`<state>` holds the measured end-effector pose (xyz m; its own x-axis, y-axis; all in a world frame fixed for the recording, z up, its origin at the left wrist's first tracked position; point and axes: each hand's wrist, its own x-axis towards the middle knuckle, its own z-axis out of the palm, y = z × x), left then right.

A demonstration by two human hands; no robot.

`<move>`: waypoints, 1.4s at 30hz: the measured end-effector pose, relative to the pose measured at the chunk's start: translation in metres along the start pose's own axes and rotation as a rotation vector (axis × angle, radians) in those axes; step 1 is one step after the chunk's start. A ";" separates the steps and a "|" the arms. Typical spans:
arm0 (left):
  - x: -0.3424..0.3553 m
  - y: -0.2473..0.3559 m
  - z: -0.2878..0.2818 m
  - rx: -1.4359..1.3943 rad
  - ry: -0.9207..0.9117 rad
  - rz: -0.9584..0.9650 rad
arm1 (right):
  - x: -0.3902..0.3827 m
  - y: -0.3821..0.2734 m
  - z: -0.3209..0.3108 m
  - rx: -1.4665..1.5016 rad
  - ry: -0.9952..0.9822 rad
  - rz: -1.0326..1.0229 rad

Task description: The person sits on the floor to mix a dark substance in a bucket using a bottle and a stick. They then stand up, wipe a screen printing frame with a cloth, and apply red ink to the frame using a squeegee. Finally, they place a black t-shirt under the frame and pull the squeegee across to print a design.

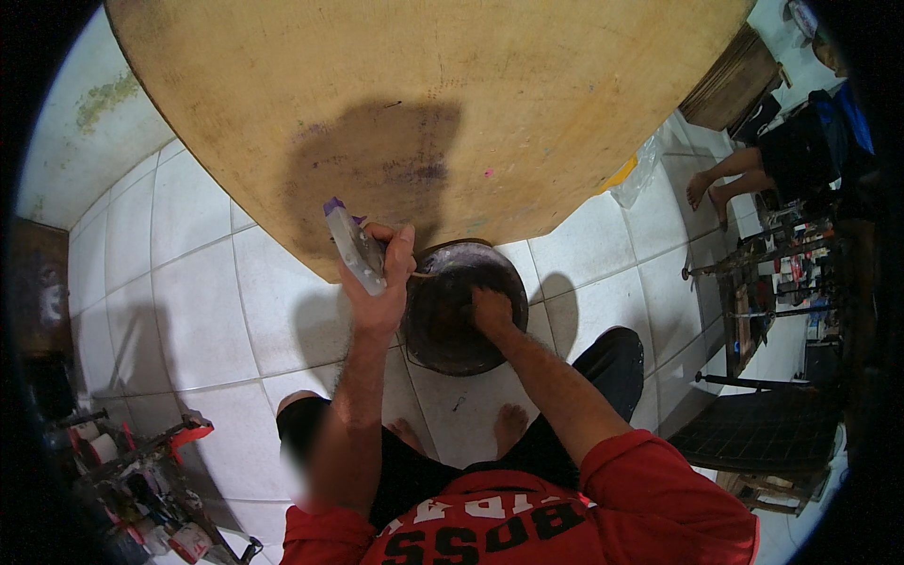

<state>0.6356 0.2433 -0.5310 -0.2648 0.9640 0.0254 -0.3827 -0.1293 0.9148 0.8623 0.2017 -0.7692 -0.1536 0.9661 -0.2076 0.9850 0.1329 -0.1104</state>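
My left hand (379, 303) is closed around a flat, translucent plastic container (356, 249) with purple at its upper end. A thin light stick (423, 275) shows beside its fingers, over the rim of the basin. The dark round basin (511, 350) sits on the floor between my feet and a large wooden board. Inside it, my right hand (492, 311) reaches down with curled fingers. Shadow hides its fingertips and whatever they grip. The dark contents of the basin are hard to make out.
The large tan wooden board (546, 104) rises in front, stained dark near its lower middle. White floor tiles (202, 330) surround me. A rack with spools and bottles (141, 490) stands at lower left. At right are another person's bare legs (739, 174), metal-framed racks (772, 273) and a plastic bag (640, 174).
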 end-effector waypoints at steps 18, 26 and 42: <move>-0.003 0.003 -0.001 0.040 0.026 -0.024 | 0.008 0.003 -0.010 0.044 -0.174 -0.004; -0.004 0.003 -0.001 0.017 0.017 -0.008 | 0.010 0.005 -0.005 0.020 -0.174 0.031; -0.007 0.006 0.001 -0.012 0.007 -0.023 | 0.010 0.004 -0.004 0.028 -0.174 -0.008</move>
<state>0.6359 0.2365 -0.5256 -0.2615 0.9652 0.0013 -0.3991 -0.1094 0.9104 0.8651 0.2124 -0.7674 -0.1752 0.9118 -0.3713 0.9814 0.1318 -0.1395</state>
